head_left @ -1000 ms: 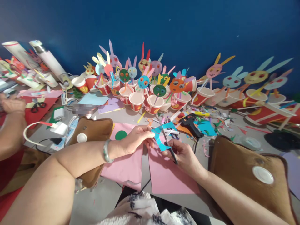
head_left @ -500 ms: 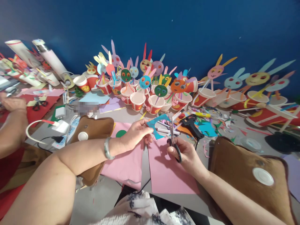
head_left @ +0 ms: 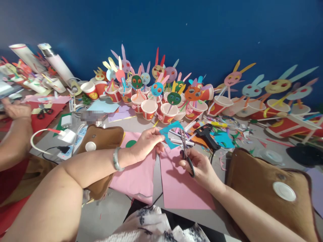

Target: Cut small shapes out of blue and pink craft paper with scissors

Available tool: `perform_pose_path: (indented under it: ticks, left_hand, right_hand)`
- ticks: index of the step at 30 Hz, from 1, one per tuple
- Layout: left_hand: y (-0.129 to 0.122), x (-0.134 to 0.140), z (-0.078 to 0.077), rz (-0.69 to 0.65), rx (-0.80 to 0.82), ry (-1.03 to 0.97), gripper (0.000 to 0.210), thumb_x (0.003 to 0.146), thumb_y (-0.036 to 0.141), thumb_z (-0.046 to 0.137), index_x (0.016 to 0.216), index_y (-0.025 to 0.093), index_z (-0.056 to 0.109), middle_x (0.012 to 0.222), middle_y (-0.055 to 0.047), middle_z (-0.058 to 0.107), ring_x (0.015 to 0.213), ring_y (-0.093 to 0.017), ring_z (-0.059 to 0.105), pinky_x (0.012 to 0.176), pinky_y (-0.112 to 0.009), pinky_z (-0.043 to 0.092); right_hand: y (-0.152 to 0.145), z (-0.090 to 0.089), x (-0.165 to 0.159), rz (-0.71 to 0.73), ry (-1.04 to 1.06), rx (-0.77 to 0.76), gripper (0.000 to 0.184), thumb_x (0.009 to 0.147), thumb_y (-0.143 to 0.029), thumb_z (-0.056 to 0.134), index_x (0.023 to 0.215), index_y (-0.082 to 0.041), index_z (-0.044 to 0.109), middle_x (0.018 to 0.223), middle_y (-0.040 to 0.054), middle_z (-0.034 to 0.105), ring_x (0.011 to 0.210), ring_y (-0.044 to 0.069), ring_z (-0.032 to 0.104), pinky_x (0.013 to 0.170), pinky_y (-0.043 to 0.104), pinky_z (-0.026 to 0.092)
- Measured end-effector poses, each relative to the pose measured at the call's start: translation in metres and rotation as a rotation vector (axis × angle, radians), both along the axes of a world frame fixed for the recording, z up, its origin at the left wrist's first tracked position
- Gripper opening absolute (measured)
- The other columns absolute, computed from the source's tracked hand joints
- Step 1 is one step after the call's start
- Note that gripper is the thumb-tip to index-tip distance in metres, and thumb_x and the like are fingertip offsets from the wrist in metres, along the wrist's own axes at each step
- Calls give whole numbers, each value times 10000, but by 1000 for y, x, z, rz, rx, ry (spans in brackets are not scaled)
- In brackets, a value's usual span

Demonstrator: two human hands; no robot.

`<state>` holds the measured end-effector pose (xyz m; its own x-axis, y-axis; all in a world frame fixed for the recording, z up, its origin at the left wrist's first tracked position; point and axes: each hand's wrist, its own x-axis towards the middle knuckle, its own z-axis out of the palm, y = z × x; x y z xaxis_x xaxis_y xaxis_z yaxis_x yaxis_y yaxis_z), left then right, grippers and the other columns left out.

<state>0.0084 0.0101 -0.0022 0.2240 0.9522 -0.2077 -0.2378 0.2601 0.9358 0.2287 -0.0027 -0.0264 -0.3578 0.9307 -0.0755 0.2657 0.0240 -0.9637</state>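
Observation:
My left hand (head_left: 149, 144) pinches the left edge of a blue paper piece (head_left: 165, 133) that has a round hole cut through it. In my right hand (head_left: 199, 164) is a pair of scissors (head_left: 189, 161) with black handles, fingers in the loops. The scissor blades point up and away from me, at the right edge of the blue paper. Beneath my hands lies a pink paper sheet (head_left: 184, 191). Left of it, partly under my left forearm, is another pink sheet (head_left: 138, 185) with a green paper circle (head_left: 130, 144) on it.
Paper cups with rabbit-faced figures (head_left: 170, 112) line the wall. A black glue gun (head_left: 208, 136) and paper scraps lie to the right. Brown cushion-like pouches (head_left: 252, 191) flank my arms. A power strip (head_left: 66, 153) and another person's hand (head_left: 17, 109) are at left.
The blue paper has tilted slightly and shifted a little between my hands. The scissors stay at its right edge, their blades a touch lower. The whole view has moved slightly.

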Motion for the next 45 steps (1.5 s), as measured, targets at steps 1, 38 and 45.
perform_pose_path:
  ticks: [1, 38, 45]
  left_hand:
    - [0, 0, 0, -2, 0, -5, 208, 790, 321, 629, 799, 184, 472, 536, 6, 632, 431, -115, 571, 370, -177, 439]
    - [-15, 1, -7, -205, 2, -28, 224, 819, 325, 683, 792, 159, 535, 591, -6, 638, 514, -119, 624, 482, -218, 520]
    - [-14, 1, -9, -227, 33, 1, 254, 825, 356, 685, 788, 157, 531, 590, -7, 636, 519, -114, 624, 485, -208, 519]
  right_hand:
    - [0, -1, 0, 1, -27, 12, 435, 710, -552, 784, 724, -182, 556, 621, -30, 516, 566, 110, 430, 522, 245, 353]
    - [-8, 2, -8, 18, -57, -51, 441, 647, -549, 821, 714, -174, 601, 556, -36, 522, 519, 103, 417, 480, 239, 359]
    - [-8, 5, -9, 14, -87, -18, 466, 673, -609, 783, 683, -188, 584, 512, -35, 492, 495, 104, 391, 453, 241, 355]
